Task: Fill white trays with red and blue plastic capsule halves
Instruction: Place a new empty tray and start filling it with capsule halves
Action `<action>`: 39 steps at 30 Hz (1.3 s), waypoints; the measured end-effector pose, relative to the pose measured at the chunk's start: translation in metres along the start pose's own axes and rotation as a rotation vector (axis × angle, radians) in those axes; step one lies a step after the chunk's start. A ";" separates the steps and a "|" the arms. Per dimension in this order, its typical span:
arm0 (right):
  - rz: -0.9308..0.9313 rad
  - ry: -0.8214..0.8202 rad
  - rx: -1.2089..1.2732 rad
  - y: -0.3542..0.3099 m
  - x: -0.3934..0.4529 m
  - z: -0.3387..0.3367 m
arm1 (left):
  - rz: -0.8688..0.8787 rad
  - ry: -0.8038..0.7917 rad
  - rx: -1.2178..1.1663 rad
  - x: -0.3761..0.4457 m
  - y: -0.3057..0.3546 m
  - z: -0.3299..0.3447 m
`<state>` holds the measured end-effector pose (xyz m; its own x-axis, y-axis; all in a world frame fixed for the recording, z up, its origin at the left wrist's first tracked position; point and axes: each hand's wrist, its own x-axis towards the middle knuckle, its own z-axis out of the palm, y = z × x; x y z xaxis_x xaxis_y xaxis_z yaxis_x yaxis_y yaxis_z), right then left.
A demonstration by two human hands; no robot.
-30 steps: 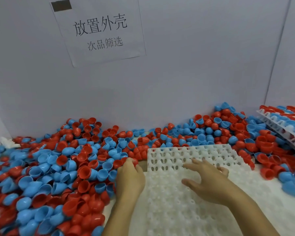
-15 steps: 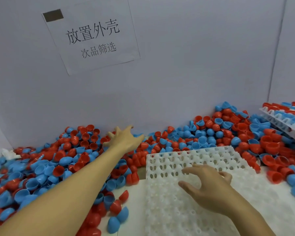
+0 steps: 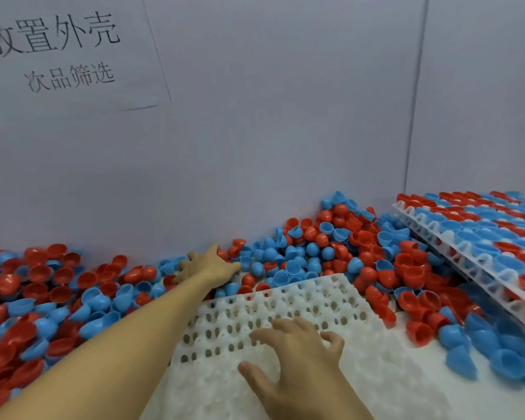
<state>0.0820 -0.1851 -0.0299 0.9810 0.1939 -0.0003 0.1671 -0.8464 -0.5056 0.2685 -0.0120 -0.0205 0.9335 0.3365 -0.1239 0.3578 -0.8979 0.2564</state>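
My left hand reaches far into the pile of red and blue capsule halves along the far wall, palm down, fingers loosely spread over the halves. Can't tell if it holds any; fingertips are partly hidden among them. My right hand rests on the empty white tray in front of me, fingers spread and slightly bent, pressing on the tray top, thumb out to the left. The tray lies near centre, its far edge touching the pile, all pockets in view empty. The pile runs from far left to far right along the wall, halves lying mixed, some open side up, some dome up. More loose halves lie right of the tray, near the filled trays. A stack of filled trays sits at far right, tilted, pockets holding red and blue halves. A paper sign with black printed characters is stuck on the wall, upper left. White table top shows near right.
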 end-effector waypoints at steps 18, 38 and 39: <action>-0.013 0.018 0.015 -0.004 -0.005 -0.002 | 0.015 0.278 -0.721 -0.007 -0.020 -0.050; -0.101 -0.079 0.921 -0.067 -0.025 0.011 | -0.189 -0.155 -2.197 -0.244 -0.087 -0.040; -0.073 -0.069 0.996 -0.070 -0.026 0.014 | -0.164 -0.185 -2.200 -0.244 -0.087 -0.040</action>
<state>0.0438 -0.1238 -0.0063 0.9584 0.2844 0.0256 0.0373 -0.0357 -0.9987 0.0109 -0.0041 0.0260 0.9366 0.2111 -0.2797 -0.0112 0.8158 0.5783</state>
